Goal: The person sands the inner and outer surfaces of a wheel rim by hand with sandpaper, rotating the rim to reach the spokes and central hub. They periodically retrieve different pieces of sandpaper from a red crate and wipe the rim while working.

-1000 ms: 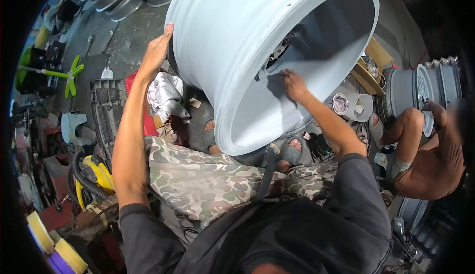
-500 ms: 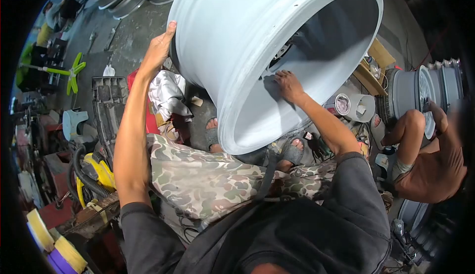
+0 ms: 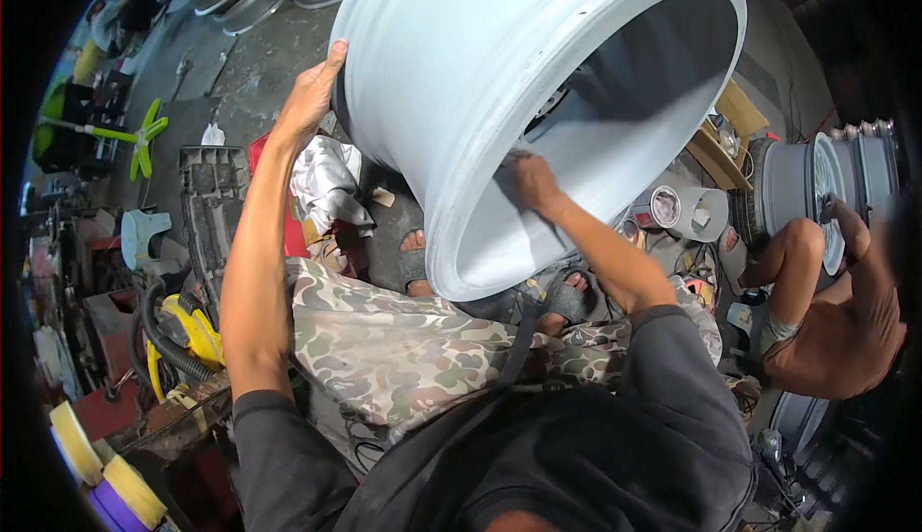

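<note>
A large light-grey wheel rim (image 3: 423, 81) stands tilted in front of me, its wide open barrel facing right and toward me. My left hand (image 3: 312, 95) holds its far left edge, thumb along the lip and the other fingers mostly hidden behind it. Inside the barrel, my right hand (image 3: 538, 184) presses its curled fingers against the inner wall. A small greyish edge shows at those fingertips, too blurred to name. Part of the wheel's dark centre (image 3: 552, 100) shows deeper in the barrel.
On the right a co-worker (image 3: 831, 330) sits beside another wheel (image 3: 824, 181). A white bucket (image 3: 709, 213) and an open can (image 3: 665, 205) stand nearby. White cloth (image 3: 325, 177), a yellow machine (image 3: 192, 332) and a green fan (image 3: 146, 135) are on the left.
My right hand has moved left and down along the barrel's inner wall. My left hand keeps its place on the wheel rim, which has barely shifted.
</note>
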Motion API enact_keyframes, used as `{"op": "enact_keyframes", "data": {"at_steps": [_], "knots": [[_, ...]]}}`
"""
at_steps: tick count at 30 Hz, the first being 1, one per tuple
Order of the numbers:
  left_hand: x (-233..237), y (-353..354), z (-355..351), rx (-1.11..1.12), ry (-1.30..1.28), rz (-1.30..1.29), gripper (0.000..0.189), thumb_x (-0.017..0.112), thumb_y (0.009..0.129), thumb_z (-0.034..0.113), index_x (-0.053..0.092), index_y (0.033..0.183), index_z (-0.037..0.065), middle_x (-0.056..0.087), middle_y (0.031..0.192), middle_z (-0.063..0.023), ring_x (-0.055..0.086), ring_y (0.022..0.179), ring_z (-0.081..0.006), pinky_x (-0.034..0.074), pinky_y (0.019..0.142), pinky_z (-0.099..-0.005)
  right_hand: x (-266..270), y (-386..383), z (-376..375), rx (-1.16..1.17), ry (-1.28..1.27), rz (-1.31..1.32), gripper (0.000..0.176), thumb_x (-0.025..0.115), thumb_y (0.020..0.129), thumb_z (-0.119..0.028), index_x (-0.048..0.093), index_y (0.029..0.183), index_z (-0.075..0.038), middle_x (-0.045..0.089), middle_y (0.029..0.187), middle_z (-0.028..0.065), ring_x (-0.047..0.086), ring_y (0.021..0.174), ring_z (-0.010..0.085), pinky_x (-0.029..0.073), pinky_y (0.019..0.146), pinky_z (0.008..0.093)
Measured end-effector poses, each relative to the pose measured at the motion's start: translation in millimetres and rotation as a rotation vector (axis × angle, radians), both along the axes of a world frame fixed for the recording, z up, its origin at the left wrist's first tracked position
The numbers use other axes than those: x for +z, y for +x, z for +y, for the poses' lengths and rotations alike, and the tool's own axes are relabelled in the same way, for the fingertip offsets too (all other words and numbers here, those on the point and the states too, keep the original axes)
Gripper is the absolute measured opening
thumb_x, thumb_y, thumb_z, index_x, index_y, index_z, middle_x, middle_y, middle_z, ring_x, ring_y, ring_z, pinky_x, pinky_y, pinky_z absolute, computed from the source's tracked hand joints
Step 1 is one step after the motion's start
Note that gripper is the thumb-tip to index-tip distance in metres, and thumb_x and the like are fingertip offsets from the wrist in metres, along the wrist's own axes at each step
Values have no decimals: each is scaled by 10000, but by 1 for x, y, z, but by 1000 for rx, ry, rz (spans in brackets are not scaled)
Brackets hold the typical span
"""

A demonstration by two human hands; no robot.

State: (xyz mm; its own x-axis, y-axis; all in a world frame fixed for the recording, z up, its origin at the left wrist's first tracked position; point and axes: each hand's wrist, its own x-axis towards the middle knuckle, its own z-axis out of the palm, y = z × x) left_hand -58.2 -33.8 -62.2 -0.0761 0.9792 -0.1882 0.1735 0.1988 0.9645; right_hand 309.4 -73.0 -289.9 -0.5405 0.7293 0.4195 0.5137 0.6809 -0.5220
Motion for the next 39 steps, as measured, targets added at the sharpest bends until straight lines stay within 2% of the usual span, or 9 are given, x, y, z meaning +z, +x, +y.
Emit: {"op": "enact_keyframes", "data": {"at_steps": [11,17,22,24,27,29,32,35,39], "knots": [[1,-5,1,-35,-56,18,846,542,962,627,559,1289,-153,646,1257,-211,648,1114,-223,512,971,-327,-10,45,22,-64,147,-432,251,565,817,-109,717,1004,-35,697,1080,204,645,1060,365,510,954,425],[10,9,-3,-18,-72,-38,845,544,963,624,560,1280,-159,660,1224,-202,654,1096,-217,515,959,-321,94,-94,-51,-52,-226,367,141,623,830,-63,729,922,-42,697,889,186,669,840,400,533,765,447],[8,5,-3,0,-44,-43,884,582,904,697,618,1250,-117,663,1226,-190,636,1101,-223,481,986,-346,254,-110,-19,-4,-542,803,147,648,878,-63,712,921,62,737,880,128,718,769,201,550,639,348],[3,2,-1,6,-55,-53,903,594,886,713,628,1230,-121,674,1193,-190,645,1074,-219,493,962,-344,283,-108,-11,-84,-1106,1289,117,652,857,-25,709,898,69,724,854,113,706,706,204,527,555,326],[3,1,0,2,-63,-11,905,553,936,668,562,1252,-180,671,1183,-211,671,1046,-218,542,905,-323,203,-118,-39,-12,36,720,192,638,849,-38,687,1004,63,721,881,205,708,806,227,534,722,386],[-3,-7,3,0,-127,100,955,529,892,746,608,1213,-149,680,1126,-185,664,1006,-214,532,894,-337,104,-111,-60,56,-499,791,191,626,860,-18,694,1038,-27,694,929,163,655,872,379,509,775,424],[-15,-16,-3,-45,-234,271,1026,470,853,838,651,1161,-123,680,1016,-140,645,917,-209,519,863,-356,22,-1,-29,6,-160,-397,185,627,853,-106,712,1018,-97,685,1006,167,656,938,366,536,818,443],[-19,7,-28,-15,-189,179,1059,413,863,852,631,1170,-138,667,980,-124,628,884,-214,514,861,-371,-9,85,21,-113,250,-367,212,542,852,-164,726,896,-69,711,970,149,663,888,351,530,824,458],[-60,1,-27,-89,-198,-45,1167,313,851,884,366,1455,-113,540,1368,-222,563,1227,-303,446,1048,-445,8,20,-31,-71,-120,-117,157,617,831,-128,737,916,-71,703,873,166,665,770,382,541,733,471]]}}
